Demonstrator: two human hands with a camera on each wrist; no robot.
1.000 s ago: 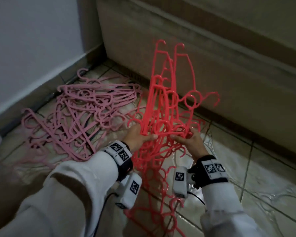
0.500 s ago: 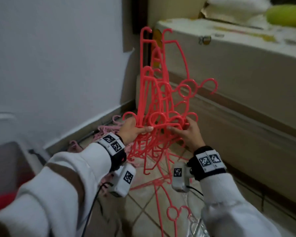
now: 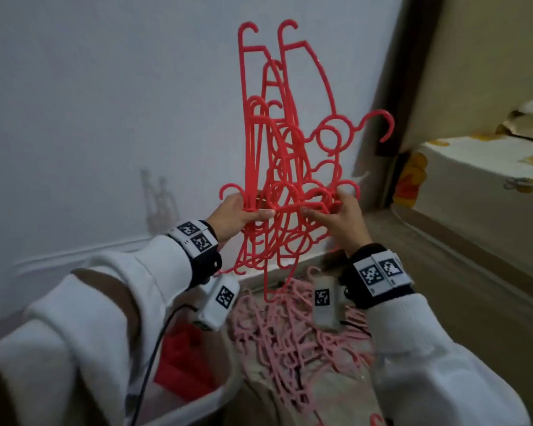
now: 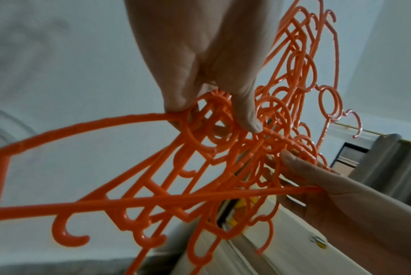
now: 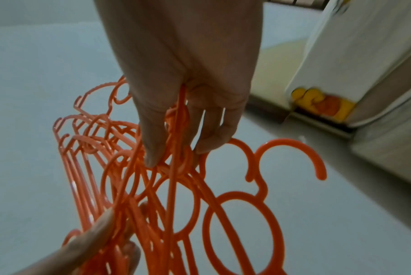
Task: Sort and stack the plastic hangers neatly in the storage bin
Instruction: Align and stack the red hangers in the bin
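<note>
Both hands raised before the wall, left hand (image 3: pixel 234 214) and right hand (image 3: pixel 340 217) gripping a tangled red hanger bunch (image 3: pixel 285 167), storage bin rim (image 3: pixel 228 388) below left, pink hangers (image 3: pixel 290 333) heaped on the floor beside it

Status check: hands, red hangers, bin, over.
Left hand and right hand both grip red hanger bundle, raised. Bin below left. Pink hangers piled on floor.

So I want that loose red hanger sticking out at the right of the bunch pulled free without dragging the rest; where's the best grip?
Judging by its pose, take the loose red hanger by its round ring, coming from the right: ring and hook jut clear of the bunch of red hangers, which the left hand grips.
</note>
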